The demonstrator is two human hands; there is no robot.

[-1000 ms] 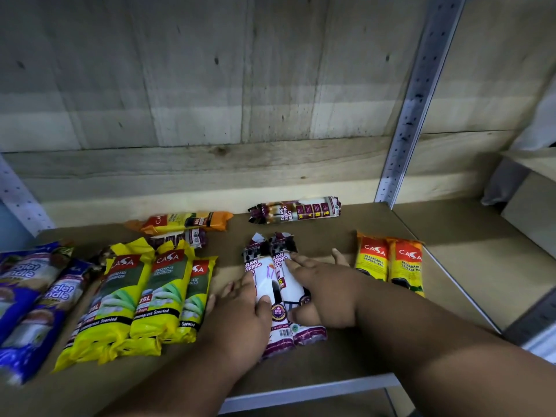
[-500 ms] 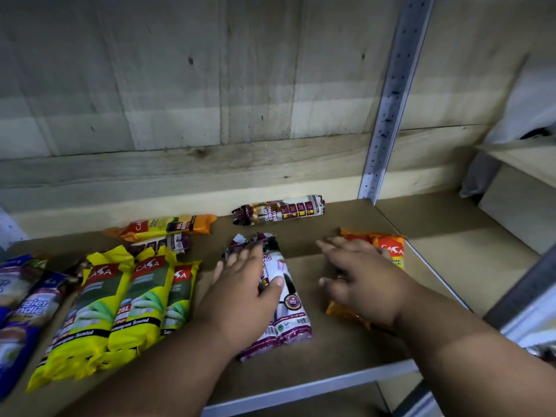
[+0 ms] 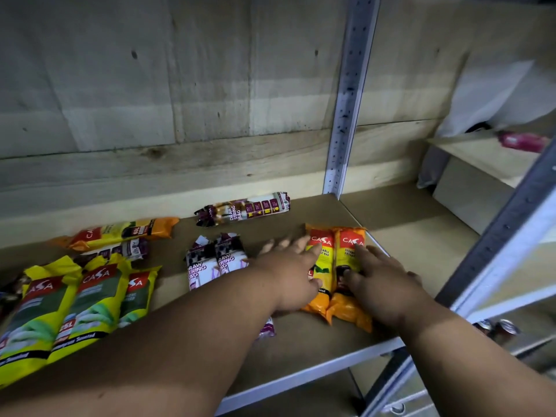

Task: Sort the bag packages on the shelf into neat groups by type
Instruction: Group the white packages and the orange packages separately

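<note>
1. The orange pair lies side by side at the right end of the shelf.
2. Left hand and right hand rest flat on it, fingers straight, gripping nothing.
3. Best to press both sides evenly, squaring the edges parallel to the draw-string pair.

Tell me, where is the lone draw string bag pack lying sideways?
The sideways draw string bag pack lies at the back of the shelf, just left of the metal upright and behind the two upright draw string packs.
</note>
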